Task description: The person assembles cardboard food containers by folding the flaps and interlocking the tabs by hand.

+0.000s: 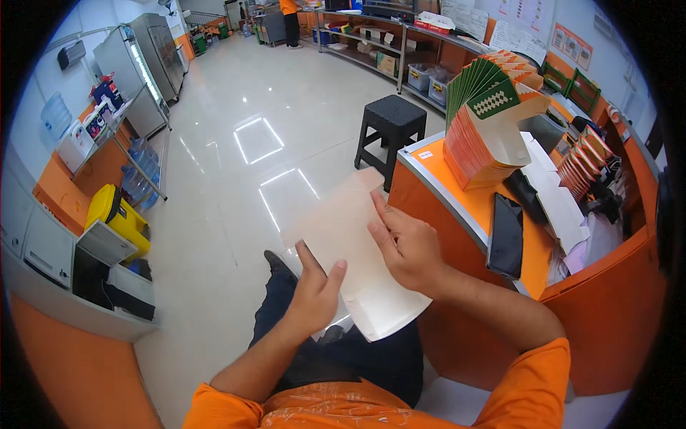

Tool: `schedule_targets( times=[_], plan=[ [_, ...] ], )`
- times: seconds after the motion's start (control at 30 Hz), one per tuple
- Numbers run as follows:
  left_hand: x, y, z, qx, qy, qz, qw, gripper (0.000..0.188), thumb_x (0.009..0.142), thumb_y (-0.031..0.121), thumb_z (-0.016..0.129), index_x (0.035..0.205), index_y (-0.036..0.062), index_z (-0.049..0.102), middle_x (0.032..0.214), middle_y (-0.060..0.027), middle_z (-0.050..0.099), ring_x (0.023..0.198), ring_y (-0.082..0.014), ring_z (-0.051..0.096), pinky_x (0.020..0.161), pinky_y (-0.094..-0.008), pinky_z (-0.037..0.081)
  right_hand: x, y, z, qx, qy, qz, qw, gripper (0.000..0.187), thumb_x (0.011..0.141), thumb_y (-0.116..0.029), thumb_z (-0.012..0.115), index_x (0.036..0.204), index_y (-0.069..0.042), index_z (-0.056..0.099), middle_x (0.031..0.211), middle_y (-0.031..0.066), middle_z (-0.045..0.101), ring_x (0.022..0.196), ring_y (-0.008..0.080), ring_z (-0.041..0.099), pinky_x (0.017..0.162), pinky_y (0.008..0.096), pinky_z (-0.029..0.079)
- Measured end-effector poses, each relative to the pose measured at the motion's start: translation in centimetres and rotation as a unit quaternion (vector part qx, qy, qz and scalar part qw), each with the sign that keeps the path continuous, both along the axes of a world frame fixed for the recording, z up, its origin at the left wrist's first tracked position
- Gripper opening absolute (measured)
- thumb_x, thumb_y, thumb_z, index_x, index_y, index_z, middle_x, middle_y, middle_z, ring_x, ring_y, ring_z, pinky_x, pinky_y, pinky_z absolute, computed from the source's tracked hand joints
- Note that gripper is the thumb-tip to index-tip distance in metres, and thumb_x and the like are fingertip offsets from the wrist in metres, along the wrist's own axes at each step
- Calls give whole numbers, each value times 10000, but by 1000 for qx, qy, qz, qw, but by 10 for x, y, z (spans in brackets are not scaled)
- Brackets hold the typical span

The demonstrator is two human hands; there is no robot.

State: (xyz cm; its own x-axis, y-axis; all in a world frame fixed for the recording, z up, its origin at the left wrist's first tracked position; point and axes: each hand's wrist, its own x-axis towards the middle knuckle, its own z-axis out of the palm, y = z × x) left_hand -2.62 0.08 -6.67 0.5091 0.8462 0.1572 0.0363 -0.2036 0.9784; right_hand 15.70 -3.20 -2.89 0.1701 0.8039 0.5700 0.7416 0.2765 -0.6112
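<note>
1. Print: small white sticker [426,155] on counter corner, too small to read. Wall: several white sheets [518,40] and one orange-and-white poster [572,47], writing on them not legible. Upright carton stack [475,150] has orange and green printing with a pale lattice pattern.
2. Held item: one cream paperboard carton [346,236], plain on the visible face, in front of the torso, above the lap, left of the orange counter [463,198].
3. Left hand [313,294]: holding the carton's left side, thumb and index finger spread apart.
4. Right hand [409,250]: holding the carton's right side, thumb on the near face, index finger at the upper right edge.
5. Counts: one black smartphone [505,236] on counter, one black stool [393,121] beyond it, one yellow bin [118,214] at left. Stacked cartons packed too tightly to count.
6. Hard to see: carton's upper end blurred; its underside and some fingers hidden. Second nested carton bundle [580,168] partly covered by clutter. Far person [290,23] cut off by top edge.
</note>
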Motion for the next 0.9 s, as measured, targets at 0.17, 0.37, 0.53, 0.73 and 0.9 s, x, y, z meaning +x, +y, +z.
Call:
schedule_targets(
  times=[0.17, 0.37, 0.53, 0.73, 0.9],
  plan=[
    [-7, 29, -18, -19, -54, 126, 990, 703, 962, 125, 575, 1448, -28, 90, 1418, -232, 335, 1335, -298, 354, 1124, -375, 272, 4, -1, 4, -83, -2, 17, 996, 296, 940, -175, 608, 1206, -69, 680, 937, 148, 710, 764, 324, 687, 678, 367, 539],
    [-25, 32, -23, 130, -44, 321, 937, 542, 934, 169, 601, 1397, 43, 349, 1365, -141, 420, 1254, -262, 452, 1028, -364, 382, 17, 14, -10, 0, 43, 36, 998, 160, 887, -90, 668, 1023, -46, 739, 846, 91, 702, 692, 202, 682, 599, 296, 534],
    [-24, 23, 5, -199, -160, 2, 967, 378, 1015, 383, 508, 1195, 51, 538, 1038, -80, 597, 873, -202, 624, 781, -319, 485, 5, 7, -1, 130, -205, 69, 968, 183, 770, -82, 709, 947, -119, 739, 879, 12, 711, 691, 186, 680, 563, 282, 522],
    [-36, 23, -5, -258, -202, 5, 945, 351, 995, 326, 560, 1189, 34, 580, 1006, -54, 645, 862, -167, 628, 719, -294, 518, -17, 5, -2, 166, -289, 83, 939, 257, 715, -87, 726, 967, -140, 713, 855, -22, 696, 709, 169, 669, 589, 296, 530],
    [-53, 18, -8, -134, -149, 46, 979, 220, 925, 132, 680, 1094, -9, 665, 977, -88, 704, 841, -146, 657, 713, -272, 537, -54, -9, -13, -15, 16, 35, 999, 70, 827, -100, 739, 894, -80, 744, 885, 54, 700, 794, 220, 691, 650, 280, 537]
  ],
)
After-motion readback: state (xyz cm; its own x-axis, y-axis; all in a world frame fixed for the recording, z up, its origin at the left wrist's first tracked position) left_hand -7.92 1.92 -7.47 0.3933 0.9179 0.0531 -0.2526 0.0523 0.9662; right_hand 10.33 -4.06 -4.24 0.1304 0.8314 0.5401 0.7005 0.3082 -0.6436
